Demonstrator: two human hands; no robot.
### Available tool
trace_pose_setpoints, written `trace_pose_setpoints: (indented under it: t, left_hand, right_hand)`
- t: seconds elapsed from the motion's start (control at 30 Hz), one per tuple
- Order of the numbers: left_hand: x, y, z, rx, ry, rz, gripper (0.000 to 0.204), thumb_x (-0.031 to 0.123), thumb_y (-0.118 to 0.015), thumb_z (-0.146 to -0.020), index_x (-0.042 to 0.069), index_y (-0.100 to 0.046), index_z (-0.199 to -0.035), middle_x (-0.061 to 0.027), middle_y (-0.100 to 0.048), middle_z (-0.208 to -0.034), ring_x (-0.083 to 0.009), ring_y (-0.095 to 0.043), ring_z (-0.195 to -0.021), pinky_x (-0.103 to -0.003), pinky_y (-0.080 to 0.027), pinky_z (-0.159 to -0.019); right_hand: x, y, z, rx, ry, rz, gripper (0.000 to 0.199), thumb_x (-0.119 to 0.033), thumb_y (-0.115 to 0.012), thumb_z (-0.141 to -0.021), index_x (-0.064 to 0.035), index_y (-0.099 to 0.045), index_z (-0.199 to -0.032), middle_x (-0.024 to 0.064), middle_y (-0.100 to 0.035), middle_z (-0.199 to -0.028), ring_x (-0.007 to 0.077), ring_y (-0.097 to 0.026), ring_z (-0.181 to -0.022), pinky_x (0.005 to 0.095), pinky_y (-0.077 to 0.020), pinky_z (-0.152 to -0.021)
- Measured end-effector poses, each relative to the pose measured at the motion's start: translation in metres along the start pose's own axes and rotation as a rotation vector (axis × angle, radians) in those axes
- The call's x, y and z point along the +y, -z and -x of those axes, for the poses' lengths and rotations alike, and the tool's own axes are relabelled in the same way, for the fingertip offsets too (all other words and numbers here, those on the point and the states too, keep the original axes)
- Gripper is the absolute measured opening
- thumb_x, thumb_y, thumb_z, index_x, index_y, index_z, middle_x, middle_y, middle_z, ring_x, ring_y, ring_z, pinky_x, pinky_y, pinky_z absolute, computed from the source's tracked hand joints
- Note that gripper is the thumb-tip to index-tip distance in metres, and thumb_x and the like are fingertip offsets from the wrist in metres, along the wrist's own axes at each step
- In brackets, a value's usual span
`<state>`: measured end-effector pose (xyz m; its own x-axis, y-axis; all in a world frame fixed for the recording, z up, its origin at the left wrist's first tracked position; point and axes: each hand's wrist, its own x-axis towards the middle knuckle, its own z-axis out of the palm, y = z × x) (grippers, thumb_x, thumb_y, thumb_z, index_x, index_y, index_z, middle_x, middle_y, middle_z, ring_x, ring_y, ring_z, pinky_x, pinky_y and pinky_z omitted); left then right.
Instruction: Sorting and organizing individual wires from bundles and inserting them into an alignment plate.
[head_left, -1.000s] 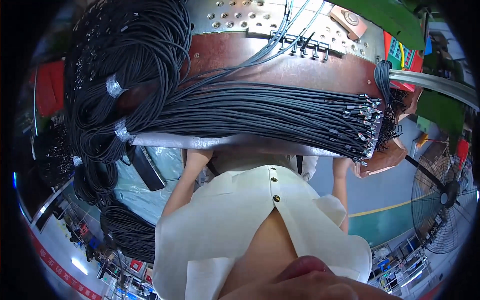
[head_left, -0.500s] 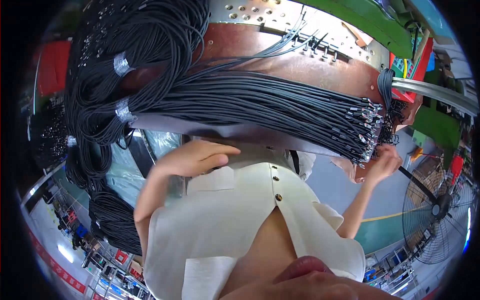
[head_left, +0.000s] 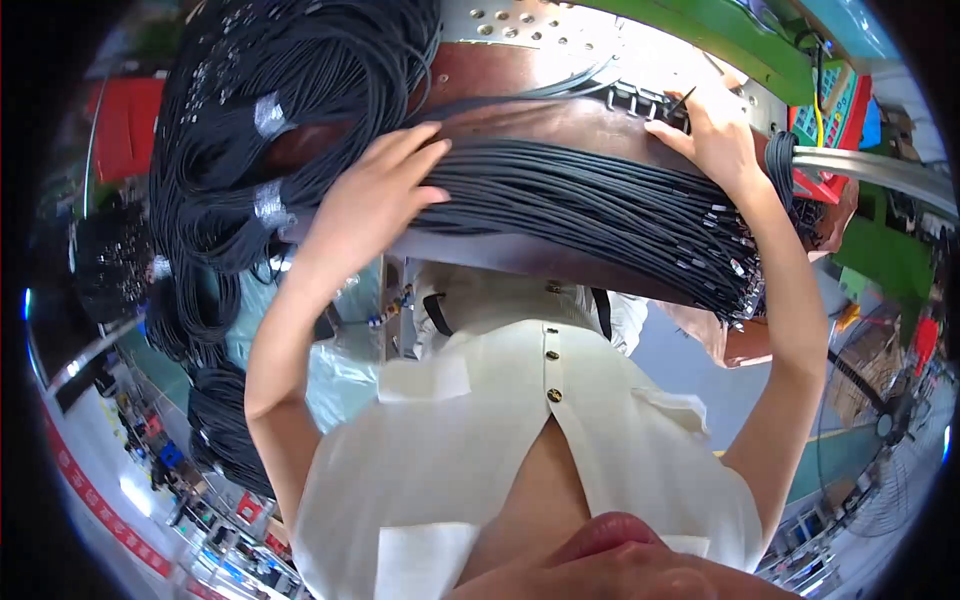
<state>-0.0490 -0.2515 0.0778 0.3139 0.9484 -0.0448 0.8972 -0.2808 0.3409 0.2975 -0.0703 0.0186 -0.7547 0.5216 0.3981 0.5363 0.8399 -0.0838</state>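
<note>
A wide bundle of black cables (head_left: 560, 195) lies across the brown work surface (head_left: 540, 115), with small metal-tipped ends (head_left: 738, 265) at the right. My left hand (head_left: 380, 195) reaches over the bundle's left part, its fingers apart and holding nothing that shows. At the far right my right hand (head_left: 715, 135) is over a row of small metal clips (head_left: 640, 100). Its thumb stands away from the fingers, beside a thin dark pointed piece (head_left: 685, 98). Glare washes out the fingertips there. A few thin cables (head_left: 540, 95) run toward the clips from the left.
Large coils of black cable (head_left: 310, 70), bound with clear tape (head_left: 270, 115), hang at the left. A perforated metal plate (head_left: 510, 25) and green machine frame (head_left: 700, 40) lie beyond. At the right are a metal rail (head_left: 870, 165) and a fan (head_left: 885, 425).
My left hand has risen from in front of my waist onto the cables. The right hand has left the bundle's metal-tipped ends and moved up and away to the clips.
</note>
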Motion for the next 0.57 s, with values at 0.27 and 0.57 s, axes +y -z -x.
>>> trace_pose_setpoints:
  t: [0.27, 0.57]
  left_hand:
    - [-0.013, -0.004, -0.007, 0.291, 0.056, 0.123, 0.017, 0.009, -0.065, -0.081, 0.001, -0.064, -0.096, -0.0103, -0.064, -0.085, -0.0277, -0.063, -0.076, -0.032, -0.049, -0.065]
    - [0.023, 0.027, -0.045, -0.278, 0.331, 0.274, 0.023, 0.02, -0.063, -0.08, -0.001, -0.058, -0.086, -0.016, -0.06, -0.077, -0.0235, -0.055, -0.065, -0.032, -0.043, -0.063]
  right_hand:
    - [-0.003, 0.06, 0.001, 0.103, -0.114, 0.035, 0.016, -0.019, -0.064, -0.084, -0.0058, -0.067, -0.091, 0.0104, -0.063, -0.078, 0.0285, -0.062, -0.073, 0.0377, -0.0486, -0.065]
    - [-0.056, 0.136, 0.197, -0.032, -0.939, 0.555, 0.032, -0.023, -0.066, -0.085, -0.0079, -0.063, -0.113, 0.0114, -0.065, -0.105, 0.0292, -0.063, -0.089, 0.0358, -0.0514, -0.077]
